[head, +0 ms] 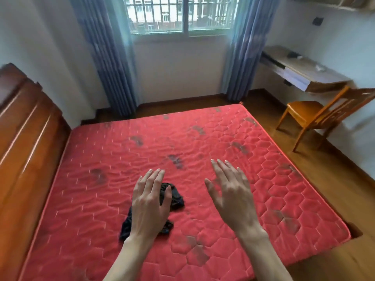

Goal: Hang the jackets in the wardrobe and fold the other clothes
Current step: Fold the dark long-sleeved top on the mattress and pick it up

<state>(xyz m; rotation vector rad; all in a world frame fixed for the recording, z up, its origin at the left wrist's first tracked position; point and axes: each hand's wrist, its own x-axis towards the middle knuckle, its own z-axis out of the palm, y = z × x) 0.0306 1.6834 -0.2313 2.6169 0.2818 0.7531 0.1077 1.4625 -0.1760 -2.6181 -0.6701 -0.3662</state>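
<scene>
Head view: both flat hands, left (150,201) and right (233,197), over crumpled black garment (176,197), quilted mattress (121,151).

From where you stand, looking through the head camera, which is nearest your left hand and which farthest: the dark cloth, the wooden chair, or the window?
1. Dark cloth: on the red mattress, right under the left hand.
2. Wooden chair: on the floor beyond the bed, to the right.
3. Window: in the far wall, straight ahead.
</scene>
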